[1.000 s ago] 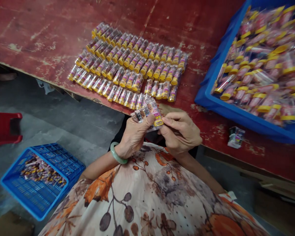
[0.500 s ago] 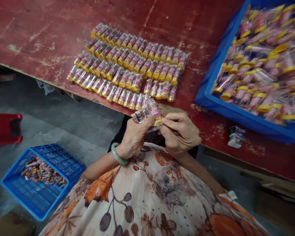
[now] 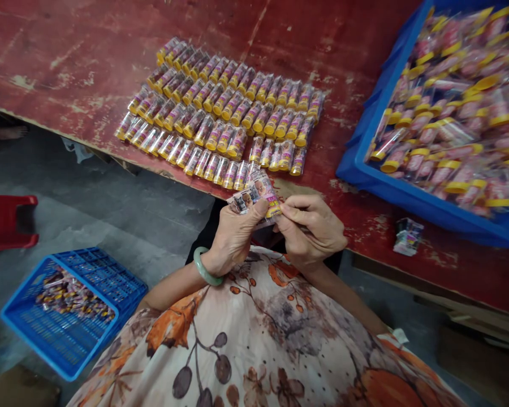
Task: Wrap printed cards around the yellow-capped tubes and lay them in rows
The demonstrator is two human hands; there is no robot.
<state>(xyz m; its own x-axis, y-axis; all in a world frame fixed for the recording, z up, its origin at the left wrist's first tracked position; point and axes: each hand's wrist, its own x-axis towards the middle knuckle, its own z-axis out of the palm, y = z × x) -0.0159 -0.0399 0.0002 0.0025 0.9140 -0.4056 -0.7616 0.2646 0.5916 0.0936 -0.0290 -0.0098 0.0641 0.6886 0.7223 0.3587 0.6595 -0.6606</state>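
The left hand (image 3: 233,237) and right hand (image 3: 309,232) pinch a printed card (image 3: 261,195) between narrowed fingers (image 3: 290,210), beside yellow-capped tubes (image 3: 220,116) rowed compactly on the bench (image 3: 68,62).

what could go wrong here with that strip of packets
The left hand and right hand pinch the printed packet strip right beside the nearest yellow-capped tubes, so a slipped knuckle might knock them out of line. Those tubes lie close to the edge of the worn red table, so any nudged ones could roll off onto the concrete floor.
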